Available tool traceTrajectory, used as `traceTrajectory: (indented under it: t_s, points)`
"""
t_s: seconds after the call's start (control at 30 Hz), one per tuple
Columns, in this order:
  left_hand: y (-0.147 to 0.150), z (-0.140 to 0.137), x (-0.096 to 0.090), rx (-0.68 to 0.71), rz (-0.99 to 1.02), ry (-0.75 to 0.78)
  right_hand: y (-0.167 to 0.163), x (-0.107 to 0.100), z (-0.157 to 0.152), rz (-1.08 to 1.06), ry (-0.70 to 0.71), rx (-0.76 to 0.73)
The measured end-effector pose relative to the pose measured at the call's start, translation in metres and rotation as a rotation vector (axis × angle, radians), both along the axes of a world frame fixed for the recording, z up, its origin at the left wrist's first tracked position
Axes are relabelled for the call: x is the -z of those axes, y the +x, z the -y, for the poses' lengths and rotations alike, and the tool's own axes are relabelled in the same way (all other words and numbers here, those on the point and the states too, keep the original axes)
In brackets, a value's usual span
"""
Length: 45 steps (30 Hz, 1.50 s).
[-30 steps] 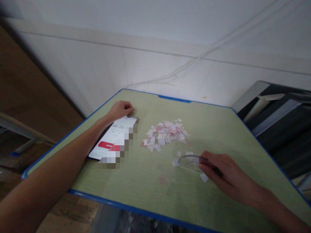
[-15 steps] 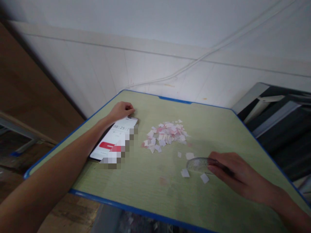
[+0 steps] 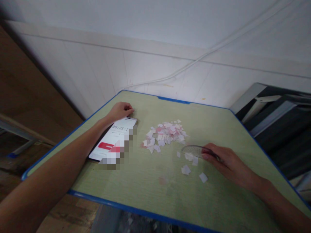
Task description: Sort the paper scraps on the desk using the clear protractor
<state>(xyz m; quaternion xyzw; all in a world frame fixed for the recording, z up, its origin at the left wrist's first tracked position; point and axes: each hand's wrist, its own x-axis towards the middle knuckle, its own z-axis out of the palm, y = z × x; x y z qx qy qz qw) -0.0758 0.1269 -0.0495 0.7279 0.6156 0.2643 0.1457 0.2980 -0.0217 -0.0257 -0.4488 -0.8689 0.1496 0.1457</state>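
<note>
My right hand (image 3: 222,160) pinches a clear, curved-edged protractor (image 3: 194,149), holding it low over the table. Beneath and in front of it lie several loose white paper squares (image 3: 186,170). Left of the protractor is a heap of small white and pink paper scraps (image 3: 167,132). At the far left, my left hand (image 3: 121,110) rests on the tabletop with its fingers curled in and nothing visible in them. A phone (image 3: 109,139) showing a running timer lies just below that hand, beside the forearm.
The green table (image 3: 136,194) has a blue rim and stands against a white wall (image 3: 155,64) with a cable along it. Folded dark furniture (image 3: 279,113) leans at the right. A brown wooden panel (image 3: 31,84) rises at the left. Paper bits lie below the front edge.
My right hand has moved away from me with the protractor, up past the loose squares. Another square now shows beside the others. My left hand stays in place.
</note>
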Motion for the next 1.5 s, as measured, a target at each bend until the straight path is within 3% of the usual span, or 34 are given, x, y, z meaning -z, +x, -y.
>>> traceTrajectory:
  t_s: [0.17,0.37,0.8,0.9,1.13,1.5]
  points:
    - [0.000,0.000,-0.001,-0.008,0.008,-0.010,-0.003,0.007,-0.005,-0.001,-0.036,-0.013]
    - [0.001,0.002,-0.001,-0.010,0.019,-0.007,-0.008,-0.007,0.001,0.022,-0.138,-0.016]
    - [0.001,0.001,-0.002,-0.028,-0.004,-0.004,-0.002,-0.018,0.008,0.022,-0.358,-0.205]
    - [0.000,0.001,-0.001,-0.022,-0.010,0.005,-0.003,-0.019,0.009,0.005,-0.357,-0.194]
    - [-0.001,0.000,0.000,-0.009,-0.027,0.025,-0.002,-0.017,0.003,0.008,-0.270,0.006]
    - [0.000,0.000,0.000,-0.026,-0.005,0.009,0.009,-0.019,0.005,0.089,-0.392,-0.096]
